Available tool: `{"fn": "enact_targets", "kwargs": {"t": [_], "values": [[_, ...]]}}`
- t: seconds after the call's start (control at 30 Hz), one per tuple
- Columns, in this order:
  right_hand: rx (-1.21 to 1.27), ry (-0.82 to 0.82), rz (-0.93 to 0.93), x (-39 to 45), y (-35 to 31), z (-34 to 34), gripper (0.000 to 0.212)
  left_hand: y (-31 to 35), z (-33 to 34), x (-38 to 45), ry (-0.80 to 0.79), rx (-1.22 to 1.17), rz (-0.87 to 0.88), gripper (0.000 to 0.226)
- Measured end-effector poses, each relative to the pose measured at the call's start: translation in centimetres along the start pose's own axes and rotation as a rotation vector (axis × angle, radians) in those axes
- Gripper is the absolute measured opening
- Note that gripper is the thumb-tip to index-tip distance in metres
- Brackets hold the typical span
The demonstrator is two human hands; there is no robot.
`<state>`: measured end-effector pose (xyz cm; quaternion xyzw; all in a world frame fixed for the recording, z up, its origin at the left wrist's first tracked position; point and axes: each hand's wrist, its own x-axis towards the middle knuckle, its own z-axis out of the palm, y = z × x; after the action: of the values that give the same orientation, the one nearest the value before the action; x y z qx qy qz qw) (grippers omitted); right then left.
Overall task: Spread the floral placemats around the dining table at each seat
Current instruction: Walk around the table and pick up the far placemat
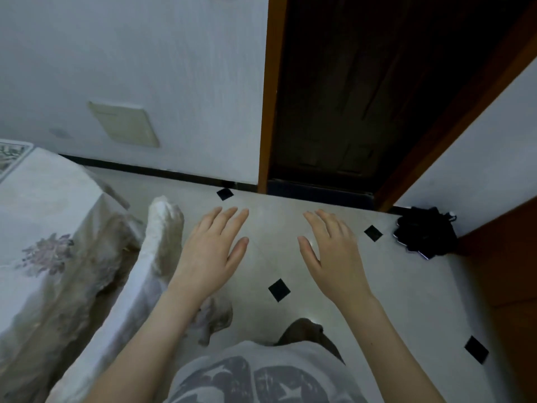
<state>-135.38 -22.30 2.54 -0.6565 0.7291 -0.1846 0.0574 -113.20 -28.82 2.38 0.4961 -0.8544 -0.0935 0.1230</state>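
Left hand point(213, 251) and right hand point(334, 254) hovered mid-frame over tiled floor point(406, 286), fingers spread, empty. Floral placemat point(11, 158) lay on table point(43, 199), far left.

Bare forearms; white shirt point(261, 373), grey star print.

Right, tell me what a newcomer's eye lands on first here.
Two bare, empty hands, the left hand and right hand, spread open above the pale tiled floor at centre. Behind them gapes a dark doorway. At the far left edge, one floral placemat lies on the cloth-covered dining table.
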Motion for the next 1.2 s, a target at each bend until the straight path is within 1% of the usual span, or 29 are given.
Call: {"fn": "enact_targets", "kwargs": {"t": [0.17, 0.37, 0.6, 0.73, 0.93, 1.1, 1.2], "values": [[0.027, -0.058, -0.077, 8.5, 2.4, 1.9, 0.054, -1.0, 2.3, 6.1, -0.018, 0.002, -0.087, 0.055], [0.035, -0.171, -0.209, 20.7, 6.0, 3.8, 0.057, -2.0, 5.5, 14.7, -0.023, 0.017, -0.255, 0.056], [0.029, -0.281, -0.449, 35.5, 7.5, 4.2, 0.054, -3.0, 4.0, 25.1, 0.083, 0.015, -0.491, 0.055], [0.075, -0.307, -0.601, 42.0, 5.8, 5.0, 0.049, -4.8, 2.7, 28.6, 0.141, 0.038, -0.607, 0.053], [0.119, -0.368, -0.777, 48.6, 1.3, 8.5, 0.048, -8.9, 1.4, 30.1, 0.196, 0.084, -0.769, 0.051], [0.119, -0.428, -0.88, 52.3, -3.5, 12.8, 0.05, -14.1, 2.0, 30.4, 0.197, 0.1, -0.883, 0.051], [0.116, -0.45, -0.923, 55.0, -7.1, 14.9, 0.05, -17.8, 2.2, 30.8, 0.225, 0.081, -0.957, 0.052]]}}
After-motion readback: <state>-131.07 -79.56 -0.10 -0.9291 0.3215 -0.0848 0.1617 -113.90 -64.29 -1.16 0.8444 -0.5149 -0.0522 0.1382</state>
